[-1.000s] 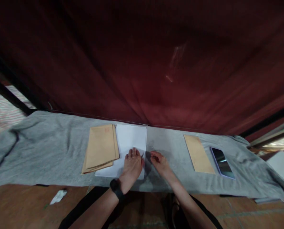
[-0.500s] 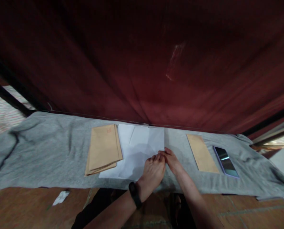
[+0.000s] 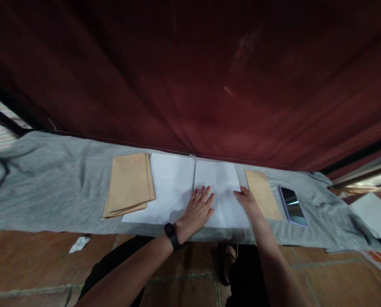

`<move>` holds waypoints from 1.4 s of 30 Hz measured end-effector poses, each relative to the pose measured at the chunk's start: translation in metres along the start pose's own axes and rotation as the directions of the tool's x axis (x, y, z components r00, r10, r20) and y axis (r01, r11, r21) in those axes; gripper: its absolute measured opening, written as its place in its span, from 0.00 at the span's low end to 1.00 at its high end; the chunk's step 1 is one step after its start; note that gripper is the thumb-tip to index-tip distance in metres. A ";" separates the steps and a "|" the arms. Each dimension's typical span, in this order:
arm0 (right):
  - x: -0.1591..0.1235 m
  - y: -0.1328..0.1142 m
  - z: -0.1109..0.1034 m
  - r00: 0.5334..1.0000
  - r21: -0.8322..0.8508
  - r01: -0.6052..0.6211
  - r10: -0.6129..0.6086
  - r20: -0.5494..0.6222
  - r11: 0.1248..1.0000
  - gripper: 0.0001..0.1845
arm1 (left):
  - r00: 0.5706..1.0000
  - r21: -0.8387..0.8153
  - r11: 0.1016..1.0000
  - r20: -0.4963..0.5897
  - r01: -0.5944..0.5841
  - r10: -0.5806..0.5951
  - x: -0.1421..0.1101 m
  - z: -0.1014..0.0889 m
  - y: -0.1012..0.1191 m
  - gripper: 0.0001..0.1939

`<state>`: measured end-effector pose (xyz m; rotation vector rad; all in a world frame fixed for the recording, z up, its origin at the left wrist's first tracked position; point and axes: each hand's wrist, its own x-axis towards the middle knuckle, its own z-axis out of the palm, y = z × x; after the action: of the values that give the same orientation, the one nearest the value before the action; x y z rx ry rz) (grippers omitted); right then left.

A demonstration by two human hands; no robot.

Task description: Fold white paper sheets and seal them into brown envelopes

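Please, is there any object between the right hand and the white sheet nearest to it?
Nothing visible: the right hand touches that white sheet at its right edge. The left hand lies over its left edge.

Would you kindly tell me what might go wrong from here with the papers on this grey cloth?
The stack of brown paper envelopes overlaps the left-hand rectangular white paper, so pulling that paper could drag the envelopes askew. The single oblong brown paper envelope lies close beside the right hand, which might nudge it. The left hand appears to rest on the right-hand white sheet, so a sideways push might shift it.
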<state>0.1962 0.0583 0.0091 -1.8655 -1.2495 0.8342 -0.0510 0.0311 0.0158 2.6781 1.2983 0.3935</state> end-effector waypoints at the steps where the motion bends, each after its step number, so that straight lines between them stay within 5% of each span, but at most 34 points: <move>1: 0.000 0.002 0.001 1.000 -0.021 -0.004 0.004 -0.014 1.000 0.15 | 1.000 -0.004 1.000 0.011 -0.007 0.007 0.001 0.003 0.001 0.24; 7: -0.005 0.005 -0.001 0.997 -0.183 -0.014 0.001 -0.075 0.983 0.20 | 0.999 0.016 0.999 0.009 -0.031 0.031 0.007 0.013 0.004 0.24; 11: -0.014 0.001 0.002 0.952 -0.490 0.104 -0.230 -0.204 0.866 0.27 | 0.998 0.034 0.998 -0.042 -0.055 0.056 0.018 0.019 0.003 0.24; 15: -0.015 -0.005 0.023 0.869 -0.497 0.403 -0.491 -0.055 0.768 0.26 | 0.992 0.049 0.994 -0.072 -0.097 0.101 0.034 0.023 0.003 0.26; 19: -0.010 -0.003 0.047 0.852 -0.419 0.508 -0.509 0.119 0.752 0.30 | 0.992 0.063 0.992 -0.049 -0.114 0.117 0.047 0.027 0.003 0.27; 22: -0.007 0.003 0.051 0.852 -0.503 0.510 -0.488 0.187 0.698 0.30 | 0.991 0.070 0.990 -0.036 -0.123 0.125 0.050 0.030 0.003 0.28; 28: -0.006 0.018 0.040 0.875 -0.668 0.428 -0.465 0.137 0.609 0.31 | 0.993 0.064 0.993 -0.055 -0.102 0.105 0.046 0.030 0.003 0.30; 42: -0.019 0.036 0.030 0.864 -0.700 0.379 -0.503 0.033 0.605 0.33 | 0.997 0.061 0.996 -0.035 -0.064 0.066 0.035 0.021 -0.003 0.32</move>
<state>0.1821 0.0377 -0.0345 -1.9476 -1.9850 -0.1164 -0.0263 0.0605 0.0012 2.7813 1.2548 0.4201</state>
